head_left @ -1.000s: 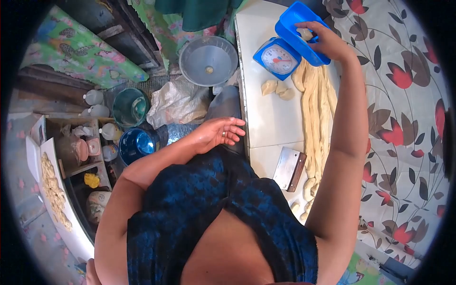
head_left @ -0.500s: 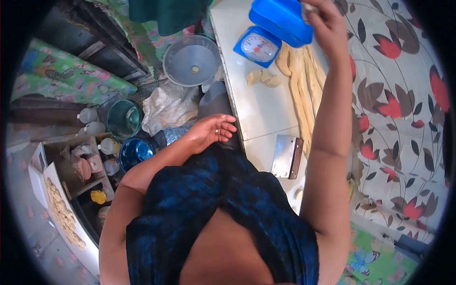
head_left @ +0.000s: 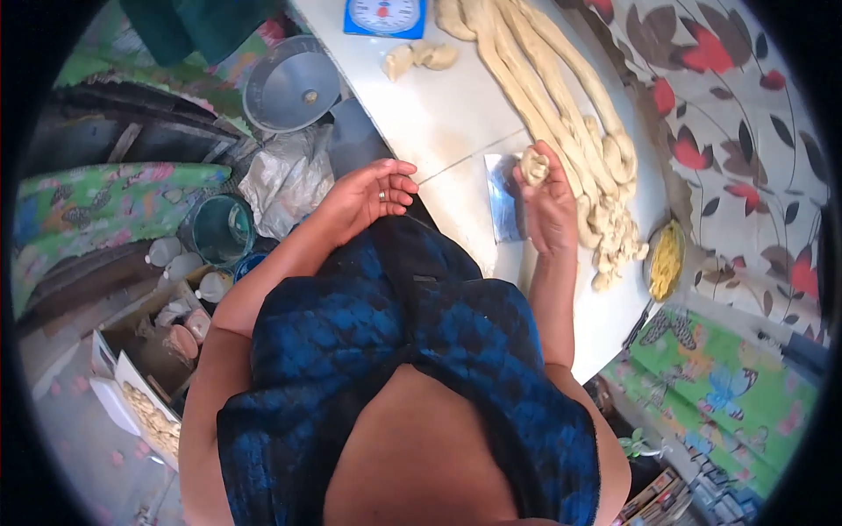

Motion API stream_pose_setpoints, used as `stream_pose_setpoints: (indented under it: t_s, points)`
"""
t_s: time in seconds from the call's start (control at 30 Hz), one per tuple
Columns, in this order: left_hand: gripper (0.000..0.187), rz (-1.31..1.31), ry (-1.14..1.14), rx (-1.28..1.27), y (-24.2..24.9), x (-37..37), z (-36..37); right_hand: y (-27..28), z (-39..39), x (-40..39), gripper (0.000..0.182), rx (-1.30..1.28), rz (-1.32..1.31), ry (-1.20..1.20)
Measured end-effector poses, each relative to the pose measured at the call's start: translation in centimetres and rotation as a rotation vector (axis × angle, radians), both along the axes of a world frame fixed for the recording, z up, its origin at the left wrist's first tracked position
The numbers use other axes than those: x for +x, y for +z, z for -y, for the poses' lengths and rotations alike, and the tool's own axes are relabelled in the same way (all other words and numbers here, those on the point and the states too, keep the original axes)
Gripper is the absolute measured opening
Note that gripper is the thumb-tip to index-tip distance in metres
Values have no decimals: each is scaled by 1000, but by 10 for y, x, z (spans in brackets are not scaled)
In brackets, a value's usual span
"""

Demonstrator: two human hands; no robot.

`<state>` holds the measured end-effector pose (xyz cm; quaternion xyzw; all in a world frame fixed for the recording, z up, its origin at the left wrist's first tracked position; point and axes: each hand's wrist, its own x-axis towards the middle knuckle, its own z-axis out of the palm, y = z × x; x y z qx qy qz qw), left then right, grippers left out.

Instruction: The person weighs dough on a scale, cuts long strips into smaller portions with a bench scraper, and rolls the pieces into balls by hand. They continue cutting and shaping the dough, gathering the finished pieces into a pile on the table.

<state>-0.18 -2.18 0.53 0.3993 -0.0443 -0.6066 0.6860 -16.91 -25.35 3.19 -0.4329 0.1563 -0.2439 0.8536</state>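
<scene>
A small lump of dough [head_left: 534, 167] is pinched in the fingers of my right hand [head_left: 553, 206], above the white table. Just under that hand lies a dough scraper [head_left: 503, 197], its metal blade showing and its handle mostly hidden. Long ropes of dough [head_left: 526, 74] stretch along the table to the right, ending near a cluster of small dough pieces [head_left: 618, 241]. Several cut dough chunks [head_left: 421, 58] sit below the blue kitchen scale [head_left: 383, 16], which is partly out of view. My left hand [head_left: 373, 195], wearing a ring, hovers off the table edge, fingers loosely bent, holding nothing.
A bowl of yellow filling or paste [head_left: 667, 261] stands at the table's right edge. To the left are a grey basin [head_left: 291, 85], a white plastic sack [head_left: 285, 180] and a green bucket [head_left: 219, 230]. Lower left, a tray [head_left: 123, 373] holds more pale pieces.
My right hand has come back from the blue scale pan to beside the scraper, with the dough lump in it. The view has shifted; my left hand stays about the same.
</scene>
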Motion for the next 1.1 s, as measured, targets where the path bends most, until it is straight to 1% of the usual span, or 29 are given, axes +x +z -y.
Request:
stream_pose_setpoints:
  t_s: [0.07,0.1,0.13,0.17,0.2,0.3,0.33,0.4,0.43,0.47,0.53,0.6,0.67,0.7,0.73,0.8,0.83,0.9,0.93,1.0,1.03,1.07,1.1]
  points:
    - [36,11,-18,-4,4,0,3,-4,-13,-5,41,-35,-102,-16]
    - [36,21,-44,-3,5,0,2,-3,-17,-4,37,34,-104,21]
    - [37,26,-22,3,5,0,0,-3,-22,-2,34,0,-113,56]
    - [38,30,-1,2,5,0,0,2,-22,2,32,-81,-234,106]
    - [38,34,-28,-4,4,-1,-1,8,-23,5,31,-154,-360,154]
    - [37,30,41,-44,-1,0,-8,0,-28,20,29,-233,-328,242]
    - [37,33,34,-42,1,-1,-8,-9,-28,27,29,-231,-327,235]
    - [37,21,111,-31,7,-4,-12,-27,-32,39,36,-1389,-299,-65]
    - [37,27,125,-24,9,-4,-14,-33,-36,43,42,-1299,-380,59]
    - [37,31,137,-19,10,-5,-15,-37,-40,44,42,-1295,-361,73]
    - [38,39,175,-7,11,-6,-18,-36,-49,45,39,-1590,-483,-8]
    - [38,25,181,-9,8,-6,-21,-38,-43,48,40,-1395,-407,-1]
    - [39,25,191,-6,8,-6,-22,-29,-41,52,42,-1178,-373,-101]
    - [39,25,191,-6,7,-6,-22,-22,-43,54,43,-1386,-452,-224]
    - [39,24,187,-8,6,-5,-22,-20,-41,55,43,-1386,-450,-225]
    - [39,31,188,1,5,-4,-22,-18,-35,57,36,-1576,-616,-61]
    - [39,35,190,9,4,-4,-21,-17,-32,59,36,-1576,-626,-68]
    - [39,35,182,-3,5,-1,-21,-11,-25,60,27,-1408,-479,58]
    - [39,35,187,-10,4,0,-21,-5,-23,57,27,-1410,-499,44]
    - [39,18,176,-19,0,4,-22,9,-19,50,23,-1041,-461,-11]
    - [38,7,186,-29,0,6,-22,2,-8,46,26,-922,-413,-36]
    - [37,-1,199,-38,1,7,-21,3,4,40,26,-922,-423,-42]
    - [36,-5,198,-27,3,7,-19,3,16,32,27,-772,-364,-110]
